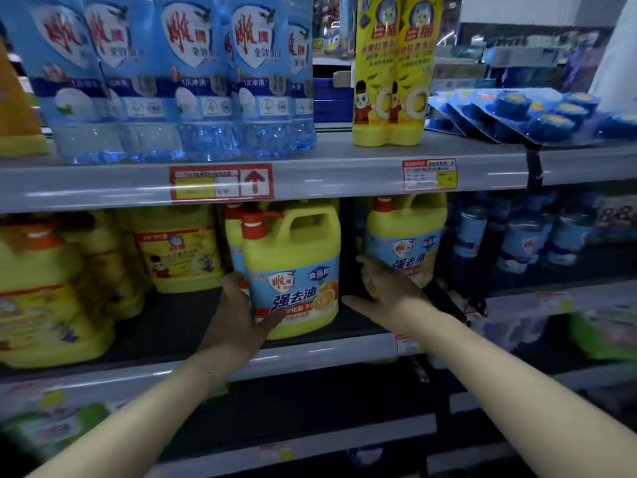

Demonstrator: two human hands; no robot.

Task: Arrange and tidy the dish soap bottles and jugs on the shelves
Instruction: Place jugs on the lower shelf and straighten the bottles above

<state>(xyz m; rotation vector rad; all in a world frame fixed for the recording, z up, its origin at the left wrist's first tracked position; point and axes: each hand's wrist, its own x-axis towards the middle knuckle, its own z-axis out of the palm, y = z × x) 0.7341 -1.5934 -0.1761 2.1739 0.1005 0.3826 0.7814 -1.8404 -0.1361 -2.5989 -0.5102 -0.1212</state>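
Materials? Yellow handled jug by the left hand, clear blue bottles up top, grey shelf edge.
Yellow handled jug: likely opaque moulded plastic, soft sheen, handle formed in one piece. Clear blue bottles: transparent plastic, ribbed bases, liquid visible. Grey shelf edge: probably painted metal, streaky highlights; could be plastic.

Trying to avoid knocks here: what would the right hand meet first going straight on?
Probably the right yellow jug; the right hand overlaps its lower left side, though depth is unclear.

A person's left hand [238, 315] rests flat against a yellow dish soap jug [296, 250] standing between both hands, while the spread right hand [386, 291] hovers before a second yellow jug [406, 232] just beyond its fingers.
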